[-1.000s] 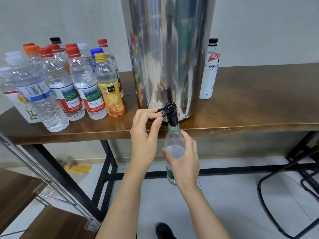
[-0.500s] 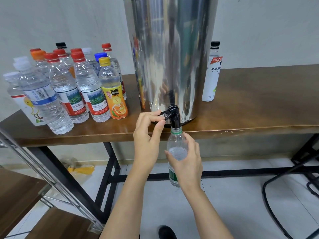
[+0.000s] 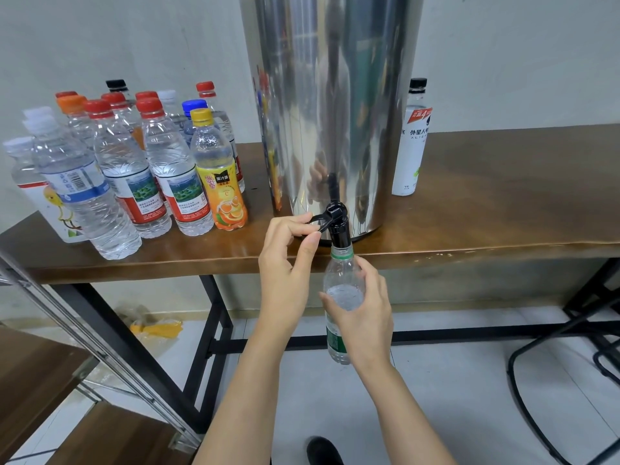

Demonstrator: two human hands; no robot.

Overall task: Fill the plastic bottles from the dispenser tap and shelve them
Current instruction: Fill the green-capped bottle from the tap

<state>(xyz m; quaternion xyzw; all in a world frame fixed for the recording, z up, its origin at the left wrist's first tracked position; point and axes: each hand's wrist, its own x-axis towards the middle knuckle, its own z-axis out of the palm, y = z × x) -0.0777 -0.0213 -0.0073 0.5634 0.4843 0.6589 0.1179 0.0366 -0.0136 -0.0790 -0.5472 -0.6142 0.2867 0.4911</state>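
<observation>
The left hand pinches the black lever of the tap between thumb and forefinger, its other fingers curled loosely below. The tap juts from the foot of the steel dispenser, which stands at the front edge of the brown tabletop. The right hand is wrapped round an uncapped clear bottle, thumb on the near side and fingers on the far side, holding it upright in the air below the tabletop's edge with its mouth right up against the tap's spout. The bottle has a green ring at the neck and a green label low on its body; water shows inside, its surface about level with the thumb. To the left of the dispenser a crowd of capped bottles stands close together on the tabletop, most with red caps, some white, one blue, one orange and one black. At the front of them, nearest the dispenser, is a yellow-capped juice bottle. Just to the right of the dispenser stands a white bottle with a black cap. At lower left are wooden shelves in a metal frame. On the tiled floor under the tabletop lies a yellow wrapper, and a dark shoe shows at the bottom edge.
</observation>
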